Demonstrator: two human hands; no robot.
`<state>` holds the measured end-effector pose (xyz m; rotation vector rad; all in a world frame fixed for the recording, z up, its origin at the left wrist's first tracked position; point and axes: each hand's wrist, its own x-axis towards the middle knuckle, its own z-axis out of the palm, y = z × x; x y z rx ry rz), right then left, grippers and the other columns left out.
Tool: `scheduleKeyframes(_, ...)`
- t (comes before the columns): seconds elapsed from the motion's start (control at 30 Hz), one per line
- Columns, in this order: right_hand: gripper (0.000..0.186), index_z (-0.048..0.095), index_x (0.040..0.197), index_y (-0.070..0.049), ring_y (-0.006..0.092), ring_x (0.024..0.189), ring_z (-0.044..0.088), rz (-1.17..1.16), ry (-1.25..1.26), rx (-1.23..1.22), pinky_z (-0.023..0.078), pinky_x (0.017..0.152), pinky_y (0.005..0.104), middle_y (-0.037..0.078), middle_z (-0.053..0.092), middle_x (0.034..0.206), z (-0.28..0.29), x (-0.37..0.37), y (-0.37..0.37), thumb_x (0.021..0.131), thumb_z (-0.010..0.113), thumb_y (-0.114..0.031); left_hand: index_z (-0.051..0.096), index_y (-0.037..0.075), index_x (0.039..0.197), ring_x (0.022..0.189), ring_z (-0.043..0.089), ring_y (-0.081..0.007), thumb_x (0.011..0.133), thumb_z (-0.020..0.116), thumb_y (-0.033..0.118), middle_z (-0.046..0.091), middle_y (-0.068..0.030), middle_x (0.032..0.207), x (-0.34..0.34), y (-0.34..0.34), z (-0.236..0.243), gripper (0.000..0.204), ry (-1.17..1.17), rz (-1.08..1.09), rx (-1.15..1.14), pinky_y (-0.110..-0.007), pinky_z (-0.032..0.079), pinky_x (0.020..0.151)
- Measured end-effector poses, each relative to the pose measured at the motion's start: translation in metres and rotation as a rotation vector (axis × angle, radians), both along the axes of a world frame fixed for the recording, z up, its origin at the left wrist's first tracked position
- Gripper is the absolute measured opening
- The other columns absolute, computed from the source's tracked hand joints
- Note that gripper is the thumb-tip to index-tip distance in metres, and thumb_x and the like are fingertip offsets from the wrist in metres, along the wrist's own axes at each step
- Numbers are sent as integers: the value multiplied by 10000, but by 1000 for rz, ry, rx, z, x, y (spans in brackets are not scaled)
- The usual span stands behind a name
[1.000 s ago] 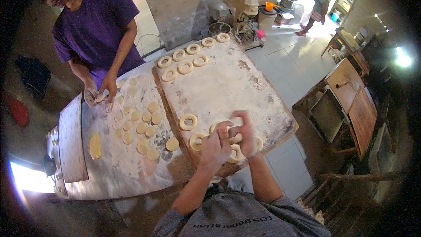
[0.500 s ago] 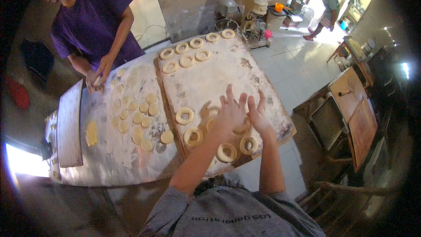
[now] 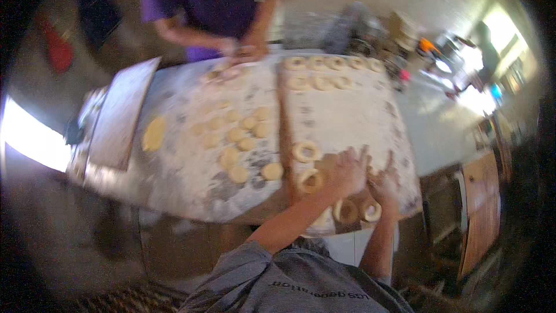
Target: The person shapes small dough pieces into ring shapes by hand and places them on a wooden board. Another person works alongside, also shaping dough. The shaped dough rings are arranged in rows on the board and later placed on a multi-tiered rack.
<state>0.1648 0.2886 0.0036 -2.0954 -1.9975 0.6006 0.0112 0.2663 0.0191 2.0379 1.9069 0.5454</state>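
My left hand (image 3: 349, 173) and my right hand (image 3: 383, 186) are side by side, low over the near part of a floured board (image 3: 353, 119). Both are blurred, but some fingers look stretched out and apart. I can make out nothing held in either one; they may cover dough. Pale dough rings surround them: one ring (image 3: 307, 151) and another ring (image 3: 311, 180) lie left of my left hand. Nearer to me, a ring (image 3: 346, 211) and one more ring (image 3: 370, 210) rest below my right wrist. Several smaller rings (image 3: 337, 62) line the board's far edge.
Left of the board, several flat dough discs (image 3: 272, 171) and a yellow dough piece (image 3: 154, 133) lie on the floured table. Across it, a person in a purple shirt (image 3: 211, 0) handles something. Machines (image 3: 353, 32) and another person (image 3: 485, 52) are behind; a wooden cabinet (image 3: 482, 208) stands right.
The view has swung left, so the table and board appear further right. My hands, spread and raised before, now look lower and closer to the board. The co-worker's hands are nearer the table.
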Motion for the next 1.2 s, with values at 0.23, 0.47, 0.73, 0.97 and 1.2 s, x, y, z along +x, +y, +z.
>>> scheduleKeyframes(0.23, 216, 619, 1038, -41, 343, 786, 646, 575, 336, 118, 496, 714, 460, 164, 657, 859, 2, -192, -42, 863, 627, -168, 440, -33, 1222, 889, 603, -457, 851, 575, 168, 616, -303, 939, -173, -97, -45, 443, -581, 349, -1, -508, 487, 765)
scheduleKeyframes(0.47, 266, 590, 1001, -50, 353, 898, 614, 772, 60, 26, 486, 784, 450, 168, 627, 910, -45, -352, -78, 856, 633, -268, 525, -27, 1053, 839, 640, -429, 876, 559, 158, 638, -284, 831, -299, -172, -50, 258, -493, 753, -151, -485, 501, 709)
scheduleKeyframes(0.73, 370, 466, 1144, -57, 151, 856, 603, 693, 879, -354, 488, 730, 312, 73, 610, 907, -41, -379, -91, 849, 687, -90, 624, -47, 1017, 753, 661, -279, 895, 640, 196, 678, -177, 829, -357, -193, -76, 272, -906, 585, 13, -347, 513, 688)
scheduleKeyframes(0.97, 555, 398, 1247, -96, 198, 913, 614, 665, 1061, -673, 485, 814, 337, 88, 634, 974, 2, -399, -113, 810, 738, -143, 641, -27, 1066, 791, 643, -112, 847, 722, 150, 696, -67, 866, -380, -222, -11, 293, -1121, 594, 12, -249, 506, 715)
scheduleKeyframes(1.2, 586, 425, 1325, -44, 208, 883, 597, 623, 649, 258, 485, 819, 329, 133, 568, 1025, -31, -430, -125, 826, 694, -193, 595, -2, 1048, 773, 619, -207, 807, 704, 44, 598, -115, 835, -368, -208, -7, 269, -455, 557, 304, -353, 523, 752)
